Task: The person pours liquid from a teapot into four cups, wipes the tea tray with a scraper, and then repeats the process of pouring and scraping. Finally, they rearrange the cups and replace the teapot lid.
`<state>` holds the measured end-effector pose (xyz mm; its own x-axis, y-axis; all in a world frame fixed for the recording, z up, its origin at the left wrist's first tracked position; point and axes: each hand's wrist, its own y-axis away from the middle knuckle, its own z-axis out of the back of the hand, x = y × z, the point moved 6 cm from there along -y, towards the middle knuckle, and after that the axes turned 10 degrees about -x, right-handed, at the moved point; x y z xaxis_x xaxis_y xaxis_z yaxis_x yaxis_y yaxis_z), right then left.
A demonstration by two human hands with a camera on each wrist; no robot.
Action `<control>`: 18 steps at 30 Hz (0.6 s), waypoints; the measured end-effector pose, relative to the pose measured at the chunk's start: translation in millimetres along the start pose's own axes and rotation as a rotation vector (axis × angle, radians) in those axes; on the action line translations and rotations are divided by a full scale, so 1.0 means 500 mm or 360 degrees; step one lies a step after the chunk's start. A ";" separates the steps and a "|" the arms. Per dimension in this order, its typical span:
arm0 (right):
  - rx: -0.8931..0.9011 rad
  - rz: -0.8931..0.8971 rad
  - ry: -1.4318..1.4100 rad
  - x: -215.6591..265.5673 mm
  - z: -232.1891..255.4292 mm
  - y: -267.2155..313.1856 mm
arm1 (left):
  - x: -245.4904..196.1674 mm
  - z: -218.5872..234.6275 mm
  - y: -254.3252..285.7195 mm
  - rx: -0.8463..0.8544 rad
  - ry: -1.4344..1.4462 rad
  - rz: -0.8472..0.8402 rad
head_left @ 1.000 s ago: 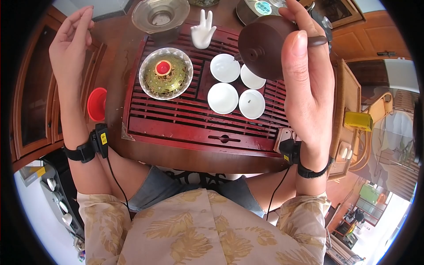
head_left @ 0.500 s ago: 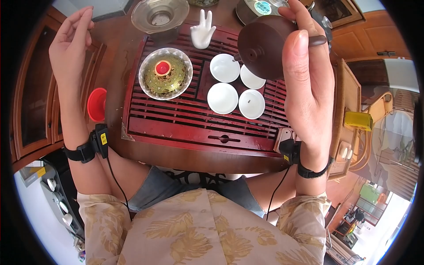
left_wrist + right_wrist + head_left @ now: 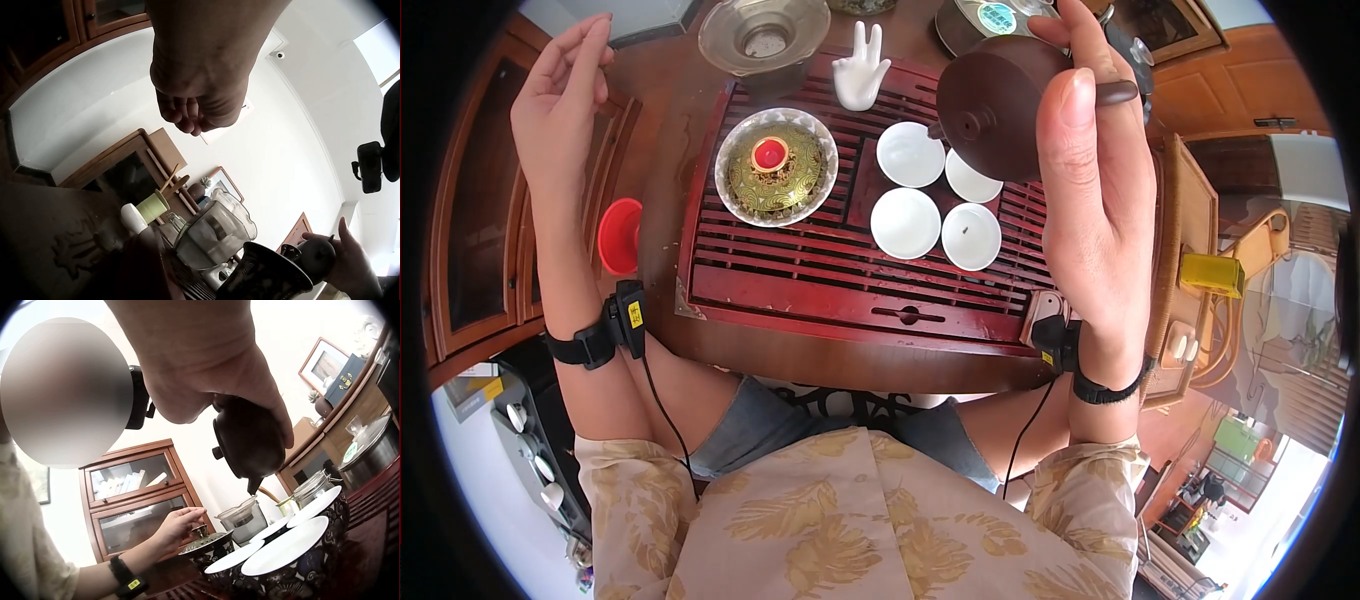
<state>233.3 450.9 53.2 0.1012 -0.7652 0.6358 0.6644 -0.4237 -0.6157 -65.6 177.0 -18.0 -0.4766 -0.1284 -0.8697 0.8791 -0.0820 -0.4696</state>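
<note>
My right hand (image 3: 1105,190) grips a dark brown teapot (image 3: 1005,95) by its handle and holds it tilted above the tea tray. The spout (image 3: 936,131) points down to the left, at the rim of the back left cup (image 3: 909,160). Beside that cup stand several more small cups with white insides; the front right cup (image 3: 971,238) has a small dark speck in it. In the right wrist view their outsides are dark and patterned. My left hand (image 3: 555,110) is raised at the left, fingers loosely curled, with nothing in it.
On the slatted red tray (image 3: 800,290) sit a gold-lidded bowl (image 3: 775,185) and a white hand-shaped figurine (image 3: 859,75). A glass pitcher (image 3: 765,35) stands behind, with a metal pot (image 3: 960,30) at the back right. A red cup (image 3: 620,237) is at the left.
The teapot has shifted very slightly left. My left hand, the cups and the lidded bowl stay in place.
</note>
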 end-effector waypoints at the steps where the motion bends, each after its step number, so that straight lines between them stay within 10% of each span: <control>1: -0.0001 -0.0001 -0.0001 -0.002 0.005 0.000 | 0.000 0.000 0.000 -0.0001 -0.0004 0.0001; 18: -0.0004 -0.0020 -0.0022 -0.005 -0.011 -0.002 | 0.002 0.000 -0.001 0.0017 -0.0022 -0.0051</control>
<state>228.3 450.4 49.6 0.1032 -0.7529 0.6500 0.6638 -0.4345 -0.6087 -66.2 176.9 -18.5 -0.5048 -0.1393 -0.8519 0.8631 -0.0966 -0.4957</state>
